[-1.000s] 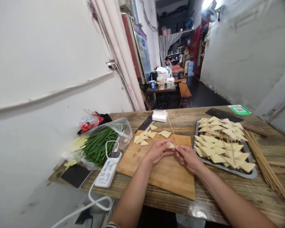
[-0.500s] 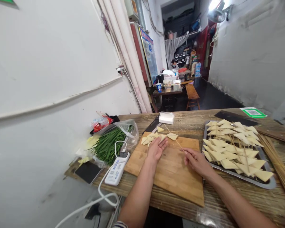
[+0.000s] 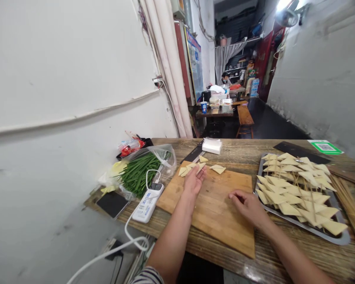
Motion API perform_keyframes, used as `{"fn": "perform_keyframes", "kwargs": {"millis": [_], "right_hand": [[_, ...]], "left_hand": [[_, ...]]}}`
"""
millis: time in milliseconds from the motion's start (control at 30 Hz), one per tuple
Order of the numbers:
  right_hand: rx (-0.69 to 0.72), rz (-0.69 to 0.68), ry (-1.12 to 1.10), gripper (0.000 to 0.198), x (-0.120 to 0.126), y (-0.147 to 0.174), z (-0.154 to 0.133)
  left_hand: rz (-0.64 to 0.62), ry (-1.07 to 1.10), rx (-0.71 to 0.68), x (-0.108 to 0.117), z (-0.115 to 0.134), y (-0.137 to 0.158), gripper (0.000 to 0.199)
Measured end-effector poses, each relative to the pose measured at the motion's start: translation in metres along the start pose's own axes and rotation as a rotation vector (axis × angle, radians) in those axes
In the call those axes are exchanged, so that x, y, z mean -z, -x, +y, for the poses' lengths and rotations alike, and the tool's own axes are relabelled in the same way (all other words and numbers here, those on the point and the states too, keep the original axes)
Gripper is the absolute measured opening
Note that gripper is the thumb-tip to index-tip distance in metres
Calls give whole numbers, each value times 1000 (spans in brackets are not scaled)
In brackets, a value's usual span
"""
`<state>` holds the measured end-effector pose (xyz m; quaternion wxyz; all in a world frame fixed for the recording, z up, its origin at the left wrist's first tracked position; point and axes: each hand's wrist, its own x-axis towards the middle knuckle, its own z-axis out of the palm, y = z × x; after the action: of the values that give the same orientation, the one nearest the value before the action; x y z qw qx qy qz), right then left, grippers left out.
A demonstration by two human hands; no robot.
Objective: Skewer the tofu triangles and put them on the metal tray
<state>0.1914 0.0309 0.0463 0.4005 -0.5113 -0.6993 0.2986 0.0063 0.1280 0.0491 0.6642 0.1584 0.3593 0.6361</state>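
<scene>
On the far left of the wooden cutting board (image 3: 221, 221), my left hand (image 3: 194, 182) has its fingers curled round a pale tofu triangle (image 3: 200, 167), palm partly up. More tofu triangles (image 3: 183, 171) lie beside and under its fingertips, partly hidden. A small group of triangles (image 3: 217, 169) rests apart near the board's far edge. My right hand (image 3: 246, 206) hovers over the board's right side, thumb and fingers pinched together. The bamboo skewer it held is too thin to make out now. To the right, a metal tray (image 3: 343, 232) bears several skewered tofu triangles (image 3: 301, 197).
Loose bamboo skewers (image 3: 347, 205) lie right of the tray. Left of the board are a white power strip (image 3: 148, 205) with a cable and a bag of green chives (image 3: 142, 171). A white box (image 3: 212, 146) and a dark knife blade (image 3: 194, 152) lie behind it. A person (image 3: 225, 79) sits far back.
The view has shifted, so the scene sits further right. My left hand's fingers have curled in by the triangles. The skewer between my right fingers no longer shows.
</scene>
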Motion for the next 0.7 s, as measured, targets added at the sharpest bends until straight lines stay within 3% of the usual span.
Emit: {"fn": "perform_keyframes", "kwargs": {"millis": [167,300,700], "right_hand": [[141,60,242,32,-8,7,1],[206,21,312,35,-14,12,-3],[196,-38,428,37,-21,14,0]], "left_hand": [[64,56,-7,6,7,-9,9],[82,59,-19,10,10,-13,11],[78,30,-13,9,10,-11,9]]}}
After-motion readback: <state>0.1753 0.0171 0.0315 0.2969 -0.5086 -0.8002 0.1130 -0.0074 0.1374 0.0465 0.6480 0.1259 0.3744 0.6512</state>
